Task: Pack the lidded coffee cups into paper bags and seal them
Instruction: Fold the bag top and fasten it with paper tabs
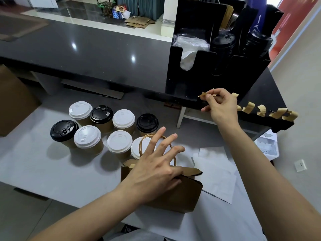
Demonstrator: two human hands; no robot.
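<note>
Kraft paper, matte and brown, forms the bag (173, 193) standing near the front edge of the pale grey worktop (43, 171), its twisted paper handles (142, 145) arching upward and its zigzag-cut top edge folded over. The left hand (156, 167) presses down on that folded top, the thumb tucked at the fold while the fingers (166, 143) are spread and lifted nearly straight above the handles. The right hand (220, 105) is raised near the edge of the dark speckled counter (86, 49), pinching a small curled strip of tan tape (205, 95) between thumb and fingertips. More tape strips (260, 110) of the same tan colour hang in curls along the black counter edge just beside that hand. Behind the bag stand the coffee cups (88, 141), round brown paper bodies clustered in two rows, most with glossy white domed lids and three with black ones; the nearest white-lidded cup is partly hidden by the bag handles and the left hand. White paper sheets (217, 171) lie flat to the right of the bag. A black organiser (199, 75) on the counter holds stacked black lids (224, 44) and crinkled clear plastic.
</note>
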